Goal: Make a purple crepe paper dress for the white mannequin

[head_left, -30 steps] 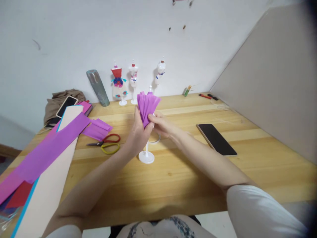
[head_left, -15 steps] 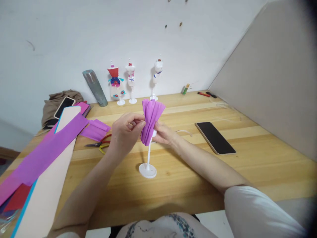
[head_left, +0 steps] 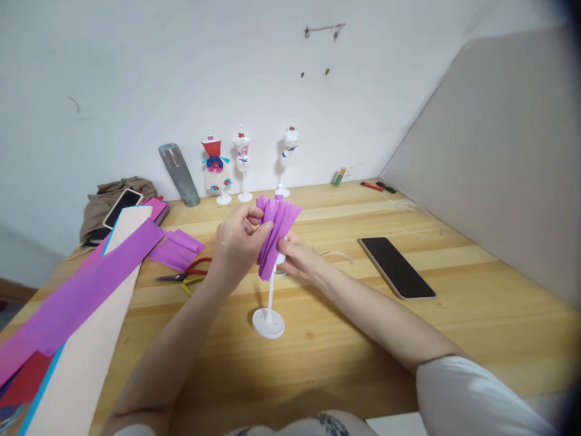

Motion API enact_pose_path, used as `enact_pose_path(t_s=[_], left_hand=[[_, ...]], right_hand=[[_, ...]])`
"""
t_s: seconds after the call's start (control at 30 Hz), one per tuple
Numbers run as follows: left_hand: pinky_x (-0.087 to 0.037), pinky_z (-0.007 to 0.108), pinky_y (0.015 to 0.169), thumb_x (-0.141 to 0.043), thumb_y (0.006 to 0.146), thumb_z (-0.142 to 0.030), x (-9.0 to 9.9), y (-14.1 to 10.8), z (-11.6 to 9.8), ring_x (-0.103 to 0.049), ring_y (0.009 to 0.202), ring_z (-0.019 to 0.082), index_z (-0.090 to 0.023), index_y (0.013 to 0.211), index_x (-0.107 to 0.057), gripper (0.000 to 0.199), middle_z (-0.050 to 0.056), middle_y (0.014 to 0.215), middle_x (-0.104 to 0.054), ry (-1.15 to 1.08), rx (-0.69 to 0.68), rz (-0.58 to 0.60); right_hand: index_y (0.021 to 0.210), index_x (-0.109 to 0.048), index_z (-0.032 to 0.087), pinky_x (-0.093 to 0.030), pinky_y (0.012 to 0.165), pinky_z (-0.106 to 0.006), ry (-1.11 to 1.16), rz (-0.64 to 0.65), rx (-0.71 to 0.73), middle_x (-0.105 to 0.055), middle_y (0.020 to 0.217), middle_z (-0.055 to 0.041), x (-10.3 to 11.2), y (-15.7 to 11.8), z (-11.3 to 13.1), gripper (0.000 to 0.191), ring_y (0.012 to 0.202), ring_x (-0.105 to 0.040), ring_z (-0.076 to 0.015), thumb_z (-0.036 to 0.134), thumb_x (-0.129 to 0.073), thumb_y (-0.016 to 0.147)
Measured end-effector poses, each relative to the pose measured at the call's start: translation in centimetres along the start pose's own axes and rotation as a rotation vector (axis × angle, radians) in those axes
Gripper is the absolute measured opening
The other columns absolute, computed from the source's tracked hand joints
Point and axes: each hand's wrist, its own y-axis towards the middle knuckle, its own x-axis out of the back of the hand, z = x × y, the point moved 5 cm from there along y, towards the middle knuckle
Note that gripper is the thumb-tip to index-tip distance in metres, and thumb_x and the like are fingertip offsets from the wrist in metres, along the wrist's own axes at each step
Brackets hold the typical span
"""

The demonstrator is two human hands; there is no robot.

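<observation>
A pleated piece of purple crepe paper [head_left: 278,221] covers the front of a small white dress form on a stand [head_left: 269,323]. My left hand [head_left: 240,242] is closed, its thumb and fingers pinching the paper's left side. On the lower right, my right hand [head_left: 297,257] grips the paper against the form, with the thumb in front and the other fingers partly hidden behind. The form's body is mostly hidden by the paper; its thin stem and round base show below, with the base on the wooden table [head_left: 345,363].
Scissors [head_left: 184,277], a folded purple piece [head_left: 178,249] and long paper strips [head_left: 86,297] lie left. A black-screened phone [head_left: 397,266] lies right. Along the wall stand a grey-green bottle [head_left: 180,174] and three small dress forms, one in a red top [head_left: 212,147].
The paper's top has tilted and its folds have shifted, with my left thumb now further across its front. The whole view has moved slightly as the head tipped up.
</observation>
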Motion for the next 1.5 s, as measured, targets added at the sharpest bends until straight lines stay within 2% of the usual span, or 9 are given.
enact_pose_path(t_s=[0.2,0.37,0.5,0.77,0.9,1.07,1.2,1.37,1.5], left_hand=[[-0.042,0.022,0.044,-0.063,0.074,-0.034,-0.6,-0.4,0.9,-0.052,0.046,0.010,-0.021,0.065,-0.054,0.019,-0.006,0.054,-0.051,-0.089,0.175,0.159],[-0.043,0.022,0.044,-0.067,0.068,-0.030,-0.3,-0.4,1.4,-0.052,0.048,0.010,-0.021,0.074,-0.059,0.013,-0.006,0.058,-0.053,-0.118,0.224,0.150],[-0.044,0.024,0.046,-0.063,0.070,-0.028,-0.9,-0.5,1.9,-0.052,0.048,0.011,-0.021,0.068,-0.054,0.012,-0.005,0.055,-0.053,-0.176,0.269,0.236],[-0.035,0.026,0.056,-0.062,0.077,-0.022,0.1,-0.7,-0.3,-0.044,0.052,0.011,-0.020,0.061,-0.050,0.019,-0.006,0.054,-0.048,0.276,-0.014,0.081],[-0.033,0.026,0.055,-0.059,0.081,-0.022,0.1,-0.8,-0.3,-0.045,0.052,0.011,-0.019,0.066,-0.055,0.016,-0.006,0.054,-0.049,0.307,-0.014,0.123],[-0.036,0.026,0.059,-0.061,0.080,-0.020,0.3,-0.6,0.2,-0.050,0.059,0.012,-0.019,0.074,-0.062,0.006,-0.005,0.060,-0.055,0.301,-0.013,0.213],[-0.036,0.026,0.060,-0.060,0.080,-0.018,0.4,-0.7,0.1,-0.050,0.059,0.012,-0.019,0.065,-0.058,0.016,-0.003,0.061,-0.057,0.372,-0.012,0.281],[-0.035,0.028,0.060,-0.059,0.083,-0.019,0.3,-1.6,-1.1,-0.051,0.058,0.013,-0.019,0.069,-0.061,0.013,-0.001,0.066,-0.063,0.559,0.014,0.224],[-0.034,0.028,0.058,-0.057,0.087,-0.023,-0.4,-3.0,-2.2,-0.056,0.062,0.016,-0.020,0.074,-0.062,0.014,0.000,0.066,-0.063,0.672,-0.050,0.219]], right_hand=[[0.084,-0.068,0.016,-0.059,0.064,-0.025,-0.037,0.036,0.056,-0.071,0.068,-0.0008,0.0,0.0,0.3,0.046,0.061,-0.068,-0.0131,0.055,-0.085,0.066],[0.086,-0.069,0.017,-0.058,0.063,-0.027,-0.054,0.022,0.053,-0.071,0.071,-0.0019,0.0,0.0,0.3,0.047,0.064,-0.068,-0.0147,0.057,-0.083,0.067],[0.082,-0.068,0.017,-0.057,0.064,-0.026,-0.038,0.010,0.047,-0.070,0.069,-0.0025,0.1,0.0,0.1,0.045,0.063,-0.067,-0.0143,0.057,-0.084,0.067],[0.085,-0.068,0.017,-0.055,0.064,-0.023,-0.013,-0.042,0.060,-0.067,0.066,0.0018,0.1,0.1,0.0,0.040,0.058,-0.062,-0.0103,0.049,-0.086,0.068],[0.085,-0.067,0.017,-0.055,0.064,-0.023,-0.008,-0.056,0.057,-0.066,0.067,0.0027,0.1,0.1,0.0,0.040,0.058,-0.061,-0.0093,0.049,-0.085,0.069],[0.081,-0.065,0.017,-0.049,0.053,-0.018,0.009,-0.033,0.042,-0.059,0.059,0.0054,-0.2,0.0,0.2,0.040,0.050,-0.054,-0.0070,0.050,-0.085,0.069],[0.079,-0.065,0.016,-0.049,0.054,-0.019,0.000,-0.020,0.050,-0.061,0.060,0.0038,-0.3,-0.1,0.3,0.040,0.051,-0.055,-0.0074,0.050,-0.084,0.070],[0.076,-0.064,0.017,-0.052,0.058,-0.020,0.004,-0.013,0.010,-0.061,0.060,0.0042,0.1,-0.3,0.0,0.041,0.053,-0.056,-0.0081,0.052,-0.084,0.069],[0.082,-0.067,0.018,-0.053,0.058,-0.021,0.020,-0.034,-0.015,-0.065,0.066,0.0030,0.5,-0.7,-0.2,0.046,0.058,-0.060,-0.0099,0.055,-0.086,0.063]])
